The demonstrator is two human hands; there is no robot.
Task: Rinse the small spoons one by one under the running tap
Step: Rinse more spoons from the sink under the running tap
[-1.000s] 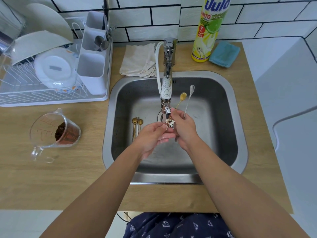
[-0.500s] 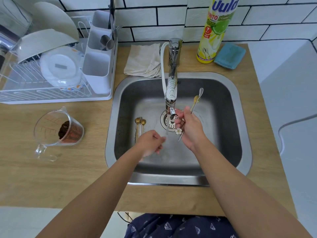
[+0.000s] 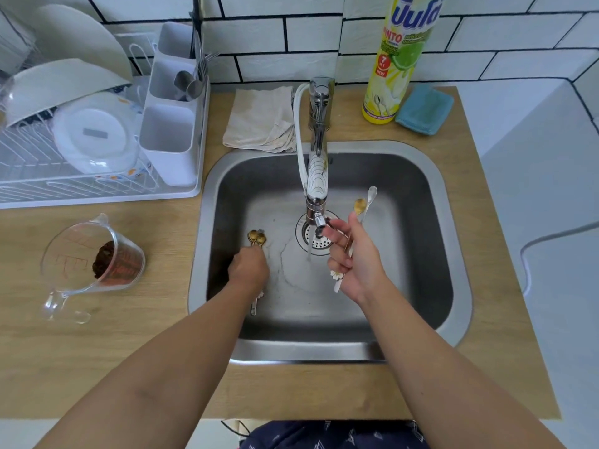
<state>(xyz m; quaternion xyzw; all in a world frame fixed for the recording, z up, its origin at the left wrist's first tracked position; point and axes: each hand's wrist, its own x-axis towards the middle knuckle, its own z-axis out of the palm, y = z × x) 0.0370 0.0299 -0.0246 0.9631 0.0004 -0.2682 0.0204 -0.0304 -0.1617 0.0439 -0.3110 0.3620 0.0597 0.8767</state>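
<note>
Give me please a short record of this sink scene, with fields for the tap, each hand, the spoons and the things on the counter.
tap: tap running, thin stream falling beside the drain
right hand: right hand holds two rinsed spoons, one gold, one white
left hand: left hand down on the gold spoons lying on the sink floor
counter left: measuring cup, dish rack
counter back: cloth, detergent bottle, blue sponge

The left hand (image 3: 249,266) covers the gold spoons' (image 3: 257,238) handles; its fingers are hidden. The detergent bottle (image 3: 400,56) is cropped at twelve o'clock.
</note>
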